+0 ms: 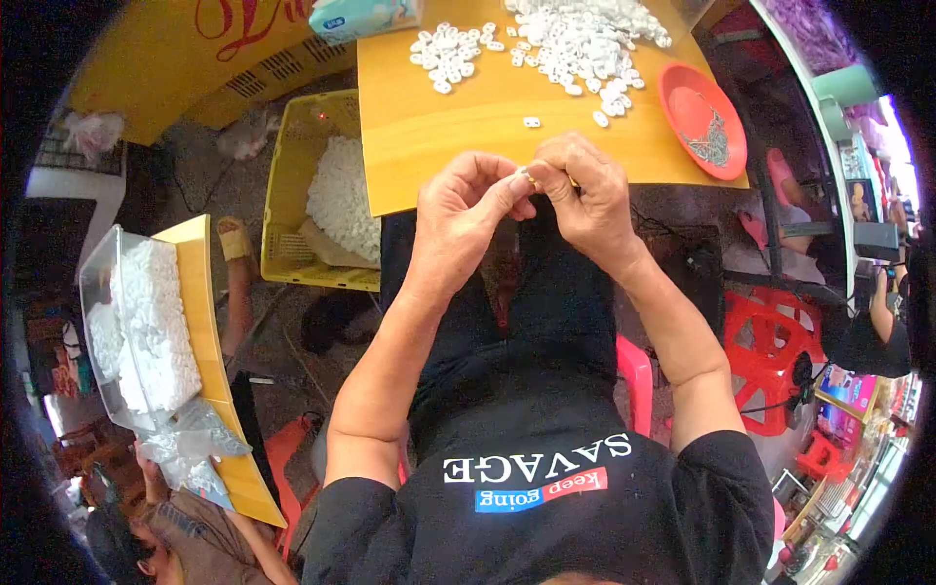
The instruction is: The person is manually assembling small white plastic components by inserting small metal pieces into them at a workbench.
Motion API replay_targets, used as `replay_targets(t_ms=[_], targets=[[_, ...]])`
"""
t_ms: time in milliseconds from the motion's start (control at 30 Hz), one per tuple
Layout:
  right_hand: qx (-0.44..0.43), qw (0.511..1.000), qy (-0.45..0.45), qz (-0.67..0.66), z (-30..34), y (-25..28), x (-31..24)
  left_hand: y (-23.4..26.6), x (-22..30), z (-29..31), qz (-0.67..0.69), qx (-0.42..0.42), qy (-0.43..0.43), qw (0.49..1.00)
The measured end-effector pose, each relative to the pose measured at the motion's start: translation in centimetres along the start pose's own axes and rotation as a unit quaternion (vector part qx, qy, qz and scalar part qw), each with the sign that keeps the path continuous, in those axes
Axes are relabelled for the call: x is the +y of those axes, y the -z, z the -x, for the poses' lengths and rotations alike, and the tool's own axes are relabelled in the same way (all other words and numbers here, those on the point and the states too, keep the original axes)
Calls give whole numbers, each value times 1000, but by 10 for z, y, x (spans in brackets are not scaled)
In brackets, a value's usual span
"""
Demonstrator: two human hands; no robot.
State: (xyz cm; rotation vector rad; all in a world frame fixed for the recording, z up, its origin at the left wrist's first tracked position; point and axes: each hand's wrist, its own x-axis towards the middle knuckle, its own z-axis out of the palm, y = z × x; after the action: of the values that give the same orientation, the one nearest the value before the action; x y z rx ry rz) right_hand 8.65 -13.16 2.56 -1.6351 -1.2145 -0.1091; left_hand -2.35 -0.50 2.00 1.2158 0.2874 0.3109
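Note:
My left hand [463, 210] and my right hand [588, 195] meet fingertip to fingertip at the near edge of the wooden table [419, 146]. Between the pinched fingers a bit of a small white plastic piece [524, 171] shows, mostly covered by the thumbs. Whatever else my right fingers pinch is too small to make out. Just beyond the hands lies one loose white two-holed piece [531, 123]. Farther back are a small group of such pieces [450, 54] and a large heap [585, 49]. A red dish [682, 97] with thin metal parts [714, 144] sits at the table's right.
A tissue pack [366, 18] lies at the back left. Left of the table stands a yellow crate [283, 195] holding white pieces. Farther left, a person [195, 526] sits by another table [214, 322] with a clear bin [107, 263]. Red stools [770, 336] are at right.

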Motion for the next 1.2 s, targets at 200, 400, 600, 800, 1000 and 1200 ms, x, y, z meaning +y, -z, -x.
replay_targets(t_ms=[200, 400, 600, 800, 1000, 1200], targets=[[-32, 994, -84, -57, -2, 3, 0, 12, 1, -1, -15, -27, 37, 999], [-27, 990, -116, -71, 2, 2, -6, 9, 4, 2, 4, -15, 27, 1000], [12, 936, -273, -221, 5, -14, -14, 5, 1, 2, 25, 23, 7, 999], [-51, 934, -285, -211, -10, -31, 11, 37, -12, -6, 32, 46, 3, 998], [-22, 996, -62, 60, -68, -59, 52, 68, -5, 0, 4, 123, -17, 992], [-55, 956, -17, 288, -85, -83, 77, 74, -3, 5, 3, 137, -48, 989]])
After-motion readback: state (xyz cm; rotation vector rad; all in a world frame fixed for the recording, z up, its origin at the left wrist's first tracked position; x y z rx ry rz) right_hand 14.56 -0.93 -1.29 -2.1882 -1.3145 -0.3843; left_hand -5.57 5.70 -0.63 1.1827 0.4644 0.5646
